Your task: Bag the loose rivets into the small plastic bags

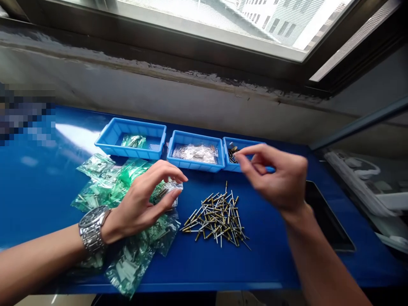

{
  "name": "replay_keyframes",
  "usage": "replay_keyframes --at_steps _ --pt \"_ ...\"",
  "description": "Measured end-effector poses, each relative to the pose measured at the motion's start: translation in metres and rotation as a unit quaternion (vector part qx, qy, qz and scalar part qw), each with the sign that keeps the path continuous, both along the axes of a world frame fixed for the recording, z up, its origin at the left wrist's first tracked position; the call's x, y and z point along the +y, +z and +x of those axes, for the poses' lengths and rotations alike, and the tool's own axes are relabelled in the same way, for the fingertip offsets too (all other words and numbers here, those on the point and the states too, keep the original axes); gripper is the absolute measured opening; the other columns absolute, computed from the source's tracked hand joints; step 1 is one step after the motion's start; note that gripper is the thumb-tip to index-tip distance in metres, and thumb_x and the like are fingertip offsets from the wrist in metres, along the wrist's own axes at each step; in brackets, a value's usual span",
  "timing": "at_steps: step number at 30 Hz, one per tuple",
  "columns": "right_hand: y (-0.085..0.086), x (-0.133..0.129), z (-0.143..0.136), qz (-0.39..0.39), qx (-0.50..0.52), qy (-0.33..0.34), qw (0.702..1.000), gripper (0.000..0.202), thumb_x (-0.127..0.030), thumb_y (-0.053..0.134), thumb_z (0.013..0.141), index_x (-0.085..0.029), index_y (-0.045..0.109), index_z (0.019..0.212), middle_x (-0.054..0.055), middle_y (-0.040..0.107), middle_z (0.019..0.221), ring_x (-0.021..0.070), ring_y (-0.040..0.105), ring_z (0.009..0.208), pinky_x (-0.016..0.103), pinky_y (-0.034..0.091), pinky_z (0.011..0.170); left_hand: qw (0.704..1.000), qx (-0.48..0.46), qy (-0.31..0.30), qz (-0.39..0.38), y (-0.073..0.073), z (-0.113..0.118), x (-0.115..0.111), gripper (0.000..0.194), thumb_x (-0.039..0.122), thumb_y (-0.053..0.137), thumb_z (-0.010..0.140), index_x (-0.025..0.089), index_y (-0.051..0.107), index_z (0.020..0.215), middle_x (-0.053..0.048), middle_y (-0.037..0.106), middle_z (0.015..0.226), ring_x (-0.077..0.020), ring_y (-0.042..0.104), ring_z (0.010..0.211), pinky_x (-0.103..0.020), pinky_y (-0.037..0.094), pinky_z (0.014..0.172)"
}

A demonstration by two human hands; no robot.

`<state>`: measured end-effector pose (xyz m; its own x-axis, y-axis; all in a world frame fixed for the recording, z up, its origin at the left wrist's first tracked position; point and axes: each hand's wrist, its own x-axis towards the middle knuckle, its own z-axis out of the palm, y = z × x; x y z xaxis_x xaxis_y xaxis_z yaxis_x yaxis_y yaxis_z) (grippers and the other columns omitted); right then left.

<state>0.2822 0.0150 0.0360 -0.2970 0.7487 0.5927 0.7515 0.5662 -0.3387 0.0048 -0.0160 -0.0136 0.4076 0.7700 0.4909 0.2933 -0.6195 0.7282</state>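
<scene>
Left hand [143, 199] pinching small clear bag [168, 189]; three blue trays [194, 151] hold bagged parts.

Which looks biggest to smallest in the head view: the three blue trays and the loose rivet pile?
1. Left tray, clearly largest.
2. Rivet pile and middle tray: too alike, and the pile is nearer.
3. Right tray, partly hidden by the right hand.

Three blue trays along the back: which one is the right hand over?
The rightmost blue tray, partly hidden behind the right hand. It holds dark loose pieces, whereas the middle tray holds clear packets and the left tray one green packet.
</scene>
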Motion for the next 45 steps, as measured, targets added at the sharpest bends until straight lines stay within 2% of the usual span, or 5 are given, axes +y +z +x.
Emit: replay_keyframes --at_steps 2,6,10,16,45 --pt "0.008 0.009 0.020 -0.031 -0.042 -0.085 0.995 0.014 -0.029 0.069 0.093 -0.018 0.077 0.090 -0.006 0.043 0.052 0.0107 0.042 0.047 0.029 0.038 0.052 1.000 0.002 -0.007 -0.001 0.001 0.000 0.000 0.015 0.010 0.055 0.098 0.018 0.061 0.110 -0.004 0.065 0.103 -0.0179 0.061 0.098 -0.033 0.052 0.083" --pt "0.009 0.016 0.039 -0.080 -0.096 -0.110 0.986 0.015 -0.031 0.070 0.092 -0.020 0.080 0.091 -0.005 0.047 0.051 0.0109 0.043 0.046 0.029 0.034 0.050 1.000 0.008 -0.013 -0.006 0.001 0.000 -0.001 0.015 0.010 0.054 0.098 0.018 0.061 0.109 -0.005 0.066 0.103 -0.0189 0.062 0.097 -0.035 0.053 0.084" --pt "0.007 0.010 0.032 -0.146 -0.066 -0.019 0.987 0.016 -0.034 0.070 0.093 -0.020 0.078 0.092 -0.005 0.047 0.053 0.0103 0.041 0.047 0.027 0.033 0.048 1.000 0.006 -0.022 -0.002 -0.001 0.000 0.000 0.017 0.009 0.055 0.097 0.018 0.062 0.109 -0.006 0.067 0.102 -0.0204 0.062 0.098 -0.036 0.053 0.082" --pt "0.002 0.004 0.023 -0.352 -0.131 0.100 0.922 0.018 -0.030 0.068 0.093 -0.020 0.076 0.081 -0.005 0.051 0.053 0.0085 0.044 0.045 0.023 0.032 0.042 1.000 0.006 -0.030 -0.005 0.000 0.001 0.002 0.018 0.007 0.054 0.096 0.018 0.063 0.106 -0.006 0.068 0.098 -0.0206 0.062 0.095 -0.036 0.053 0.081" --pt "-0.020 -0.005 -0.011 -0.335 -0.234 0.165 0.898 0.007 -0.020 0.061 0.096 -0.019 0.065 0.091 -0.004 0.061 0.066 0.0105 0.051 0.053 0.026 0.032 0.051 0.999 0.024 -0.039 -0.018 0.002 0.001 0.001 0.017 0.009 0.054 0.097 0.019 0.065 0.104 -0.006 0.069 0.094 -0.0213 0.063 0.090 -0.037 0.052 0.079"
